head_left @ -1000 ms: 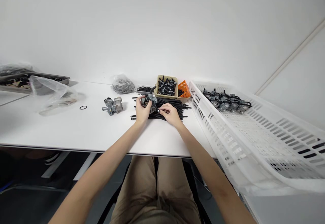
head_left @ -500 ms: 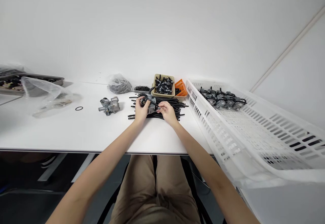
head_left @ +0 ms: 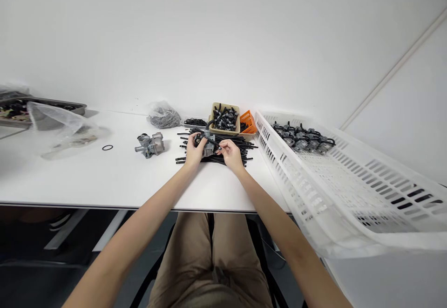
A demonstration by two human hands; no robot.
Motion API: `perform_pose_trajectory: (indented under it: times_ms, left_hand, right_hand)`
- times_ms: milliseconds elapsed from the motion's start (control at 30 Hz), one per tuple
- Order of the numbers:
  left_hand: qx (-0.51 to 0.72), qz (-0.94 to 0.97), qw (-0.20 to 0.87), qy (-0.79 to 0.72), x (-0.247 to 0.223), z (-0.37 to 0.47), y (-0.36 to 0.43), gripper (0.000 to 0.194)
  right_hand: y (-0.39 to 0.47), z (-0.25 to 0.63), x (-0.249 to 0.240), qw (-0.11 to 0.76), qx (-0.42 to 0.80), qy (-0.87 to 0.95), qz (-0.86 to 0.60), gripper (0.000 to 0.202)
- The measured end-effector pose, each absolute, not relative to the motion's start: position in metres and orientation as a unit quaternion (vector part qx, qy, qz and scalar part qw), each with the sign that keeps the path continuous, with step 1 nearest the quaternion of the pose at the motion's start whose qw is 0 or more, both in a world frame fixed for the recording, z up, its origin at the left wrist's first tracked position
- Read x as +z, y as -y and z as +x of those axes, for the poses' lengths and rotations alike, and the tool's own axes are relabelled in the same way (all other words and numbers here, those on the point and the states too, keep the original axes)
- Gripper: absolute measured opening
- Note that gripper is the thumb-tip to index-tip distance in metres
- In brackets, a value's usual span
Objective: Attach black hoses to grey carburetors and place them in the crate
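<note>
A grey metal carburetor point(head_left: 209, 147) with black hose on it is held up over a pile of black tubes point(head_left: 244, 145). My left hand point(head_left: 194, 151) grips it from the left side. At its right side, my right hand point(head_left: 230, 153) pinches a small piece at the end of a black hose; the fingers partly hide that piece. A second carburetor point(head_left: 151, 145) lies on the white table to the left. Farther left is a black rubber ring point(head_left: 107, 147).
Behind my hands stand a beige basket point(head_left: 225, 132) of black parts, an orange basket point(head_left: 249, 120) and a bag of metal pieces point(head_left: 164, 116). A large white crate point(head_left: 296, 177) holding carburetors point(head_left: 303, 138) is at right. At left are a plastic bag point(head_left: 64, 128) and a grey tray point(head_left: 82, 108).
The view has shifted slightly. Both hands keep their grip on the carburetor and hose, with hardly any visible movement.
</note>
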State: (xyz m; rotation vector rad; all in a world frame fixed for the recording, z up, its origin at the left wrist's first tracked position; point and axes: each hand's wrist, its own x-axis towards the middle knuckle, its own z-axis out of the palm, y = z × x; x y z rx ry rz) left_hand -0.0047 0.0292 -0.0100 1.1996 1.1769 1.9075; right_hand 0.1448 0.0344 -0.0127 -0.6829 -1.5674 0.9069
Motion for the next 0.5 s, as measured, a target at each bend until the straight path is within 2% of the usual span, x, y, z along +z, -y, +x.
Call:
perform_pose_trajectory:
  times_ms: [167,300,400,500]
  left_hand:
    - [0.713,0.461,0.291,-0.441,-0.0075,-0.0038,-0.0253,0.037]
    - [0.710,0.454,0.333,-0.423,-0.0050,-0.0025,-0.0239,0.039]
    - [0.707,0.440,0.371,-0.410,-0.0033,-0.0035,-0.0240,0.043]
    - [0.703,0.440,0.386,-0.403,-0.0027,-0.0056,-0.0240,0.044]
  right_hand:
    - [-0.0358,0.1470,-0.0146,0.540,0.342,0.703,-0.310,0.010]
    - [-0.0327,0.1479,-0.0097,0.547,0.255,0.729,-0.323,0.006]
    - [-0.0324,0.1483,-0.0070,0.565,0.248,0.698,-0.362,0.004]
    - [-0.0328,0.1490,-0.0058,0.557,0.369,0.653,-0.357,0.032]
